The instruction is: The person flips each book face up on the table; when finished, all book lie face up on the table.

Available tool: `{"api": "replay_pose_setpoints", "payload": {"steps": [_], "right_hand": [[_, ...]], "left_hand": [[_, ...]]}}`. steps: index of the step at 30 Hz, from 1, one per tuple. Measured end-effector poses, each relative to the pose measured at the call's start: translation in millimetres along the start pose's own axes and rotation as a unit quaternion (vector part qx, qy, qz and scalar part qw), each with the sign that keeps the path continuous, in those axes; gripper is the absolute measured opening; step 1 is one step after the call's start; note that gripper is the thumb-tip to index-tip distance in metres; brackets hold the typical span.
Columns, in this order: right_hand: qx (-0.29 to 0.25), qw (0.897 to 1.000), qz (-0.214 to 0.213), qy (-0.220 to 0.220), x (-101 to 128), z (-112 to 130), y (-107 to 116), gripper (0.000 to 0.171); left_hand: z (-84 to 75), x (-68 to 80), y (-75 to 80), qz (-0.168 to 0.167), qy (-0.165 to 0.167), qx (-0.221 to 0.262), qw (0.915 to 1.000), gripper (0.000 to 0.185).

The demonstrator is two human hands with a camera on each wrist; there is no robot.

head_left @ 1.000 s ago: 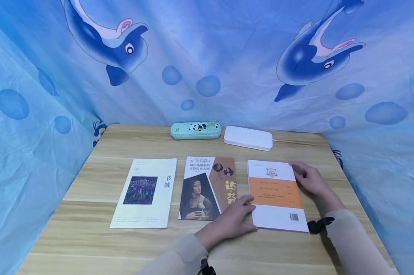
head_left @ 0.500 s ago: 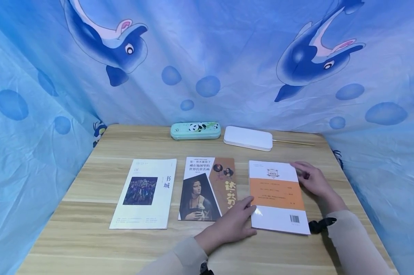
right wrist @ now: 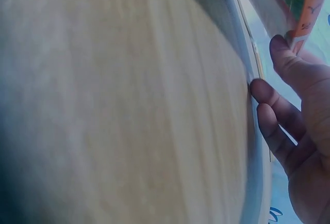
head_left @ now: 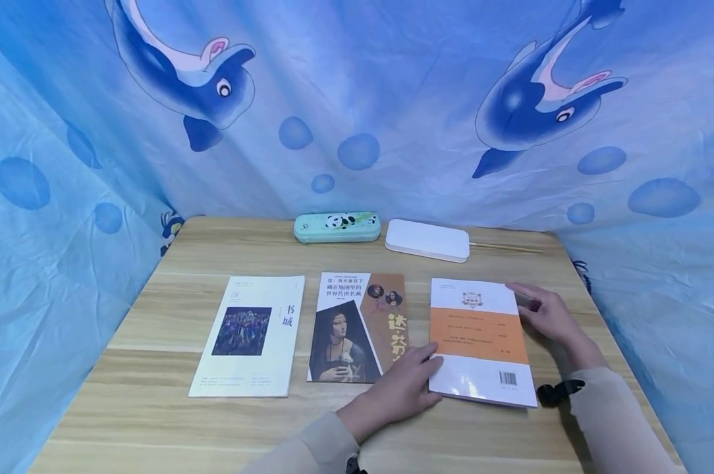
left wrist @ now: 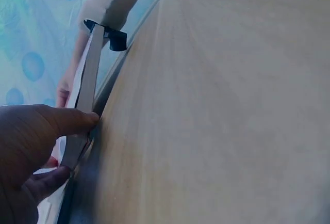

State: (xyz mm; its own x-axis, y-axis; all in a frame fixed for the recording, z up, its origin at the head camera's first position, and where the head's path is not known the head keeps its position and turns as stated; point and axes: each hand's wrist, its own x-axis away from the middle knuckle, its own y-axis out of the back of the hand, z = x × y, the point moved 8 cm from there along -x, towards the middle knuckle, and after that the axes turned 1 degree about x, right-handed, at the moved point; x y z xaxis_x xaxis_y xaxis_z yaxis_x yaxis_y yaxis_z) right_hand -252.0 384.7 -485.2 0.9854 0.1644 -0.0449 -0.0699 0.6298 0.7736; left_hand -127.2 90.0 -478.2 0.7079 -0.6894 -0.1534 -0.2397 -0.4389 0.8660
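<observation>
In the head view, a white paperback book point(head_left: 481, 332) with an orange band and a barcode lies at the right of the row. My left hand point(head_left: 400, 387) holds its left edge. The left wrist view shows that thumb and fingers point(left wrist: 47, 184) at the page edges of the book point(left wrist: 88, 82). On the opposite side, my right hand point(head_left: 548, 319) holds the book near its upper right corner. The right wrist view has the thumb point(right wrist: 289, 61) against the orange spine point(right wrist: 312, 10), and part of a green underside shows there. My left forearm overlaps the portrait-cover book point(head_left: 339, 345).
A cream magazine point(head_left: 244, 368) lies at the left of the row. Behind are a mint panda pencil case point(head_left: 336, 228), a white flat case point(head_left: 427, 239) and a thin wooden stick point(head_left: 508, 247). A blue dolphin-print curtain point(head_left: 416, 99) encloses the wooden table point(head_left: 143, 408).
The white and orange book has shifted slightly right and toward me, its near edge now tilted a little. Both hands have stayed at its sides, the right hand moving slightly right.
</observation>
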Motion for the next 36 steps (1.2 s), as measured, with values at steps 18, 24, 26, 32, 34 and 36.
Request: {"api": "replay_pose_setpoints", "payload": {"steps": [18, 24, 26, 32, 34, 36], "right_hand": [[-0.008, 0.996, -0.077, 0.051, 2, 15, 17, 0.051], [0.006, 0.992, -0.099, 0.073, 1, 24, 22, 0.052], [0.009, 0.990, -0.114, 0.083, 1, 28, 25, 0.051], [0.011, 0.982, -0.154, 0.105, 1, 41, 32, 0.046], [0.006, 0.978, -0.170, 0.122, 1, 46, 35, 0.045], [0.006, 0.973, -0.184, 0.139, 1, 52, 37, 0.045]], "left_hand": [[-5.5, 10.9, 23.6, -0.146, -0.087, 0.007, 0.9854, 0.034], [-3.4, 17.2, 37.6, -0.200, -0.104, 0.034, 0.9737, 0.033], [-2.5, 18.8, 42.8, -0.214, -0.104, 0.042, 0.9703, 0.034], [0.3, 21.3, 52.2, -0.241, -0.105, 0.044, 0.9637, 0.034], [0.9, 22.4, 55.4, -0.256, -0.113, 0.045, 0.9590, 0.034], [2.1, 23.3, 58.5, -0.268, -0.118, 0.047, 0.9550, 0.034]]}}
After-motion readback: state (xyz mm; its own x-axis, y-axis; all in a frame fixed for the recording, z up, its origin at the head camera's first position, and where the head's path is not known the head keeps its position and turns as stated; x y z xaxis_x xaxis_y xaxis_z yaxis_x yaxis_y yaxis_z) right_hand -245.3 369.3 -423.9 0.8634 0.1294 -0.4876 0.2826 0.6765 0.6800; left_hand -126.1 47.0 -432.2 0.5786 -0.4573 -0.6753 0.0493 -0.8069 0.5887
